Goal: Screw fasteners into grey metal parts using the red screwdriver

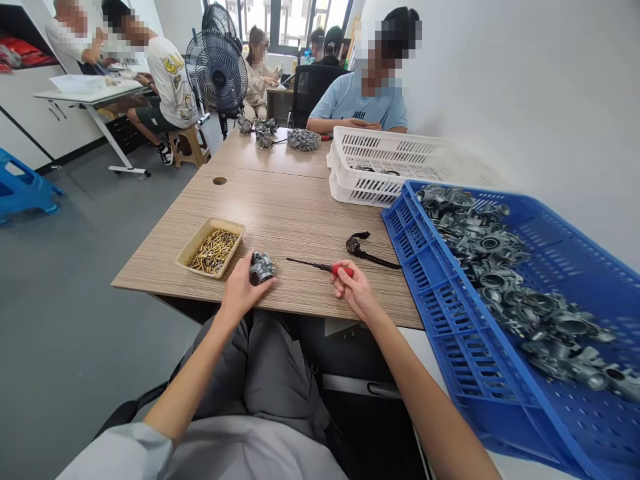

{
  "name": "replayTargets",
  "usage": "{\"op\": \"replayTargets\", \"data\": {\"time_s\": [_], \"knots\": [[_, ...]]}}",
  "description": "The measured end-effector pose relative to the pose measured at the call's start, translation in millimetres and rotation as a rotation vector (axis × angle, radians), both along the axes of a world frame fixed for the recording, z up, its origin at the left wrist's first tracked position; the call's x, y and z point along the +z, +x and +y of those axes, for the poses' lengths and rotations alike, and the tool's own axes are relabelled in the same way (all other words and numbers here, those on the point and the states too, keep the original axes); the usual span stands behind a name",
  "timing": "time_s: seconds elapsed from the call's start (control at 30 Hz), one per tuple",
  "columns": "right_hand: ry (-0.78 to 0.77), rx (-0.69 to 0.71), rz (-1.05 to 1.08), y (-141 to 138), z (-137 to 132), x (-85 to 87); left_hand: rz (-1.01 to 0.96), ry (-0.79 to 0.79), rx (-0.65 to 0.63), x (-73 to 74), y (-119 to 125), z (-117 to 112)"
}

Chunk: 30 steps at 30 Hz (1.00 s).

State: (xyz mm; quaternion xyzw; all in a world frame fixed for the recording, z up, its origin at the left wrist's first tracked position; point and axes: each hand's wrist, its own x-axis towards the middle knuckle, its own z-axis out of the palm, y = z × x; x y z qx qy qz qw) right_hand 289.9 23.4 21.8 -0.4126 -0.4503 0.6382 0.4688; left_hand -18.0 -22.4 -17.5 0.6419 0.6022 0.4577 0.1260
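Observation:
My left hand point(241, 288) is closed around a small grey metal carburetor part point(261, 267) that rests on the wooden table point(280, 213) near its front edge. My right hand point(356, 288) grips the red handle of a screwdriver point(323, 267), whose thin dark shaft points left toward the part. A shallow tan tray of brass screws point(214, 249) sits just left of my left hand. A black strap-like item point(365, 250) lies beyond my right hand.
A large blue crate point(450, 313) holding several grey metal castings stands at my right. White baskets point(380, 163) sit behind it. A person in a blue shirt point(365, 100) sits at the table's far end, with more parts there. A black fan point(218, 67) and other seated people are behind.

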Motion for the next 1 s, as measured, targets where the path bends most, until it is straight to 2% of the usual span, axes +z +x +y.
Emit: {"op": "replayTargets", "data": {"time_s": [0.2,0.37,0.43,0.5,0.57,0.63,0.7,0.9,1.0], "knots": [[-0.021,-0.001,0.024,1,2,-1.3,0.028,-0.005,0.052,10.1,3,8],[-0.049,-0.029,0.043,-1,2,-2.2,0.074,-0.017,-0.081,14.2,4,6],[-0.064,-0.039,0.079,-4,-1,-2.2,0.167,-0.025,-0.11,15.4,-1,-1],[-0.094,-0.043,0.114,-7,-4,-2.3,0.29,0.021,-0.061,17.4,-11,-5],[-0.12,-0.08,0.14,-7,-4,-2.2,0.354,0.08,-0.15,20.7,-22,0],[-0.134,-0.102,0.17,-6,-4,-1.5,0.375,0.086,-0.349,24.6,-30,10],[-0.148,-0.092,0.205,-4,-4,-0.2,0.374,0.068,-0.415,28.0,-33,20],[-0.263,-0.119,0.318,0,0,0.1,0.397,0.026,-0.437,33.8,-16,28],[-0.297,-0.16,0.374,3,4,-1.5,0.457,0.046,-0.388,37.1,2,32]]}}
